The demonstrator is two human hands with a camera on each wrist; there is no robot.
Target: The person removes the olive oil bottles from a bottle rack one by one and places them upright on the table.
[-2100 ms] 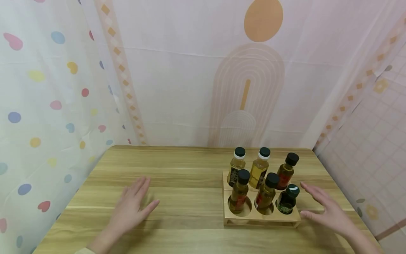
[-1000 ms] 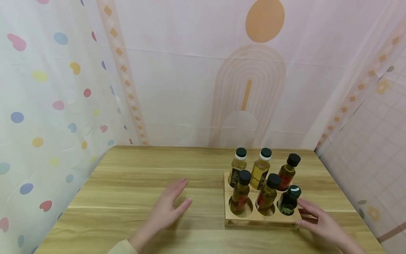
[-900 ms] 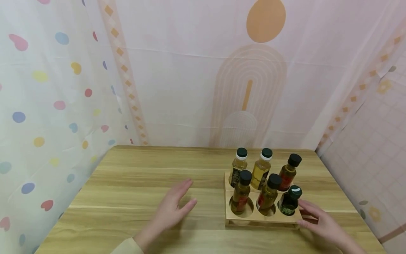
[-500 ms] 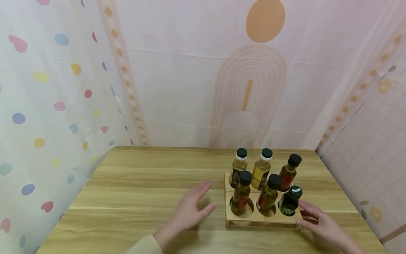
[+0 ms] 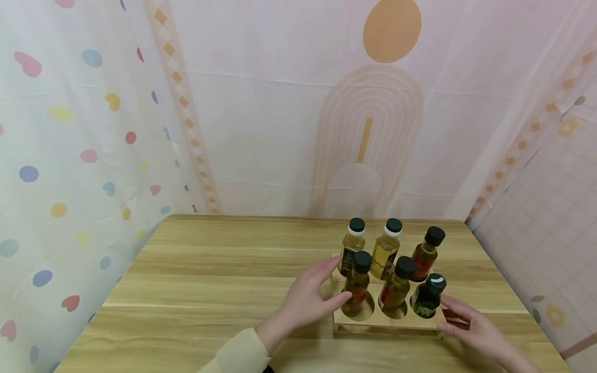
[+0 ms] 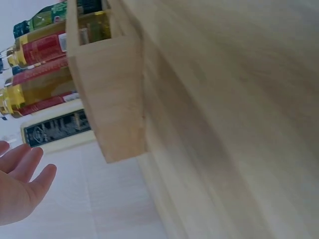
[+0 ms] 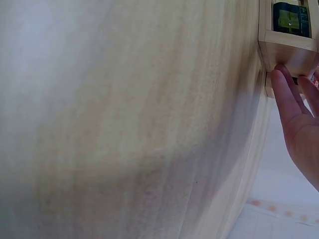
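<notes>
Tan wooden two-tier rack [image 5: 406,324]: held six dark-capped bottles [image 5: 395,291].
Left hand [image 5: 305,300]: hovered, fingers [image 5: 326,268] relaxed.
Right hand [image 5: 482,334]: straight fingers touched rack.

There are two hands [image 5: 309,298], one table [image 5: 210,290], one rack [image 5: 377,317], three black-capped bottles [image 5: 357,291], two white-collared bottles [image 5: 384,254], one short green bottle [image 5: 426,300]; apparently six holes [image 5: 369,307], the rear ones part-hidden.
</notes>
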